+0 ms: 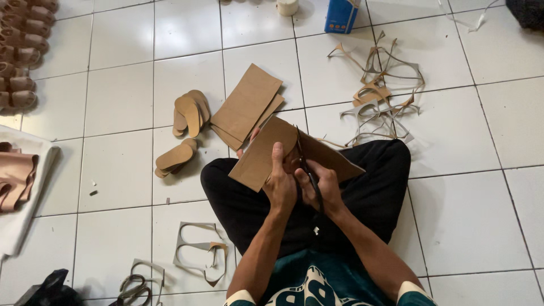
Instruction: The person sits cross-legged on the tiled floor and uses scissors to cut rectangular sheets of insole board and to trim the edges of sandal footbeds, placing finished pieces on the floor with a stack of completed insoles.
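**Scissors at work on a brown board**

While the person sits cross-legged on the white tiled floor (481, 215), the left hand (280, 184) is closed around the near edge of a flat brown cardboard sheet (262, 154), thumb on top, holding it over the lap at the centre of the frame. The right hand (318, 186) is wrapped shut around dark-handled scissors (306, 164), whose blades bite into the sheet. The board looks light and stiff enough to hold flat, yet liable to bend or crease; a grip close beside the cut line seems best.

Just above it lies a stack of brown rectangular boards (247, 105), with tan sole-shaped cutouts (190, 113) to their left. Tangled leftover strips (379, 90) lie at upper right. At the top edge stands a blue carton with orange marks (340, 16), beside a small white roll (287, 7).
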The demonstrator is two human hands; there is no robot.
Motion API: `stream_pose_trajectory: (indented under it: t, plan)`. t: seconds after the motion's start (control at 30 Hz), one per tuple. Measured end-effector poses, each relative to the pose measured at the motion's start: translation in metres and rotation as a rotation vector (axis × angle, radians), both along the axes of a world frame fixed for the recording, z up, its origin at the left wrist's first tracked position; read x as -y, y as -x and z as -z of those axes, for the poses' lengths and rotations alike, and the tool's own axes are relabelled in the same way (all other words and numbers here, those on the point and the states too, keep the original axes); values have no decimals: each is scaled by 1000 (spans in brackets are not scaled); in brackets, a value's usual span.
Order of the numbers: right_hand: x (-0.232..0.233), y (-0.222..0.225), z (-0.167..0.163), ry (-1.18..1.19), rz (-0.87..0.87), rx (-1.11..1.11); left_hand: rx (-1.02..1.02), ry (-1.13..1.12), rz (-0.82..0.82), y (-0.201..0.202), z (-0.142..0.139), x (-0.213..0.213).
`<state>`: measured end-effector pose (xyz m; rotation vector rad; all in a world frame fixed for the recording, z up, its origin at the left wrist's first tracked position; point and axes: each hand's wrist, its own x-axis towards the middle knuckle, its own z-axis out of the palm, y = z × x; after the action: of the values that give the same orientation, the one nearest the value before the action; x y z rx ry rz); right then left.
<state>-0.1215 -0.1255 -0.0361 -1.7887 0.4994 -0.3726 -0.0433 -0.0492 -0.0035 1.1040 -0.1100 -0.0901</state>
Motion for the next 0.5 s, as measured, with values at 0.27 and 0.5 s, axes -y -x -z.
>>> stream_pose_trajectory:
  t: [0.27, 0.5]
  plan:
    - [4, -7, 2, 42, -34, 97, 198, -190, -101, 11, -16, -4]
    - [9, -10, 2, -114, -57, 167, 211, -297, -60, 18, -12, -9]
